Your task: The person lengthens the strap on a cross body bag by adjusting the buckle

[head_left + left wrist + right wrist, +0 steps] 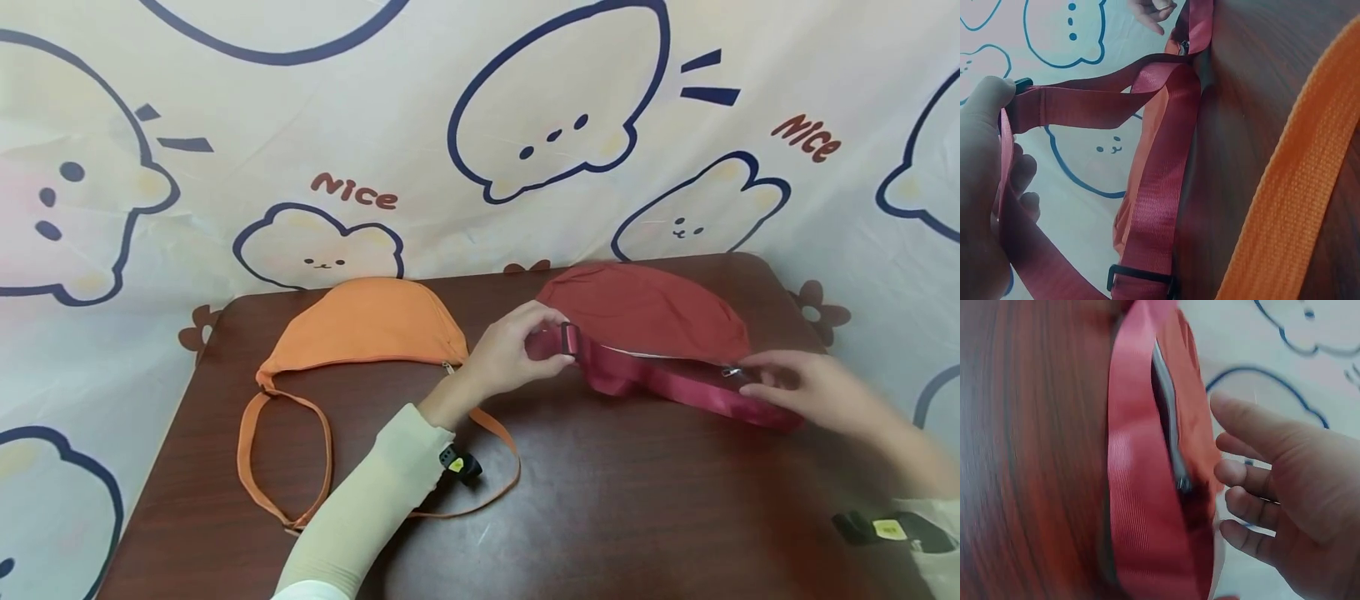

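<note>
A red waist bag (645,308) lies at the back right of the table, its zipper edge facing me. My left hand (517,350) pinches its crimson strap (1085,109) at a black slider buckle (569,339), lifting part of the strap off the table. Beside the bag's right end is my right hand (795,383), blurred in the head view. In the right wrist view its fingers (1250,481) are loosely bent, with nothing held, close to the zipper pull (1183,483). A dark gap shows along the zipper there.
An orange waist bag (367,325) lies at the back left, with its strap (251,450) looped towards me beneath my left forearm. The brown table (600,508) ends at a cartoon-printed cloth (420,125) hanging behind it.
</note>
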`<state>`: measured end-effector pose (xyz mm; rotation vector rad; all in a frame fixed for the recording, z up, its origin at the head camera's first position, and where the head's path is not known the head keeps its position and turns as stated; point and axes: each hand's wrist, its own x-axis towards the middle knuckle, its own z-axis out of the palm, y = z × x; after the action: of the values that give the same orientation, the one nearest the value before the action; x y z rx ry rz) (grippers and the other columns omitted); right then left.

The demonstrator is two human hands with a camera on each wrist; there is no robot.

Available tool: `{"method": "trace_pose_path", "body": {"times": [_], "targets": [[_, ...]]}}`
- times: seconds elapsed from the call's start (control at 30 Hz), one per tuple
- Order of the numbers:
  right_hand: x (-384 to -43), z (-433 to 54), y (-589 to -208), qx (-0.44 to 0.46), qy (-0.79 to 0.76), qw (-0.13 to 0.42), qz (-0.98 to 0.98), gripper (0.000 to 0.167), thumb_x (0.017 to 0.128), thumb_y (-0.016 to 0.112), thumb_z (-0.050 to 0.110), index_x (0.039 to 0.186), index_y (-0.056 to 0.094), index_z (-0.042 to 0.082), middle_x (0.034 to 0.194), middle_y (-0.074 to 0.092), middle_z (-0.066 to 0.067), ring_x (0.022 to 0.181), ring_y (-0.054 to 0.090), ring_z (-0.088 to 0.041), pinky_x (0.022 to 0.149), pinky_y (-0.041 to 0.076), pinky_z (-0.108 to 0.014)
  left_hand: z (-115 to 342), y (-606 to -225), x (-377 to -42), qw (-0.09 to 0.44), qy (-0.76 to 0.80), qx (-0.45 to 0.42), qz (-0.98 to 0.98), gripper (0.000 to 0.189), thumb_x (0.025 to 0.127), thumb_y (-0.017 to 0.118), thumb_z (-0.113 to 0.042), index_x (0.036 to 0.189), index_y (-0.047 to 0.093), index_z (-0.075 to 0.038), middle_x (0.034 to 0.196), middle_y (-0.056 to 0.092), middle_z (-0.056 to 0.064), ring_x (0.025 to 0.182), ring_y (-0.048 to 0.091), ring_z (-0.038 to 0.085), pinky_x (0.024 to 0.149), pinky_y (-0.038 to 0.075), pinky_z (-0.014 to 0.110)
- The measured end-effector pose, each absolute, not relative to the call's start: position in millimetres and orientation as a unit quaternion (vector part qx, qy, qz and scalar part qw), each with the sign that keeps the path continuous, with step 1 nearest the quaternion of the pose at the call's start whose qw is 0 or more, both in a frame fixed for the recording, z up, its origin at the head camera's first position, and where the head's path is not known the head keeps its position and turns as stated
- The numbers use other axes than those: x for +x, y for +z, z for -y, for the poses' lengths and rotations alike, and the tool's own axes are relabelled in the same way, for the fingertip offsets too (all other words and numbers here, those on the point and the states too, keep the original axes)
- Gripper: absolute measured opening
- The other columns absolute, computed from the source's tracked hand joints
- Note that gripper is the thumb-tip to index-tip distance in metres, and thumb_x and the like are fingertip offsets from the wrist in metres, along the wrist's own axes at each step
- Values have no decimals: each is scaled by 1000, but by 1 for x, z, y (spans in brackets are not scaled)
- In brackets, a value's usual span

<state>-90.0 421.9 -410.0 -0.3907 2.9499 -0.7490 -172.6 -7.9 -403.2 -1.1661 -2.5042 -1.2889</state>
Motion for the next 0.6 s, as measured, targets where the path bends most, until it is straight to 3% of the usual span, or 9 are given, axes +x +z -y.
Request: {"method": "trace_pose_path", "body": {"times": [0.13, 0.33, 0.6], "targets": [[-89, -398, -400, -163, -231, 4, -959, 47, 81, 88, 25, 123, 72, 14, 90, 67, 9, 81, 58, -9, 67, 54, -23, 3, -402, -169, 45, -430, -391, 813, 46, 82, 86, -27, 121, 66, -12, 114, 64, -3, 103, 59, 10, 91, 49, 22], [-91, -360, -384, -169, -242, -12, -955, 53, 83, 87, 25, 131, 68, 16, 118, 72, -1, 102, 66, -18, 82, 51, -17, -8, -404, -166, 51, -445, -405, 797, 46, 82, 86, -26, 122, 66, -12, 114, 65, -2, 104, 59, 9, 93, 48, 20], [-95, -321, -378, -201, -326, -14, -924, 70, 82, 87, 18, 144, 57, 22, 136, 62, -4, 119, 59, -20, 84, 53, -18, -21, -406, -163, 52, -485, -415, 768, 48, 82, 87, -22, 123, 65, -10, 116, 64, 0, 107, 59, 9, 94, 49, 20]]}}
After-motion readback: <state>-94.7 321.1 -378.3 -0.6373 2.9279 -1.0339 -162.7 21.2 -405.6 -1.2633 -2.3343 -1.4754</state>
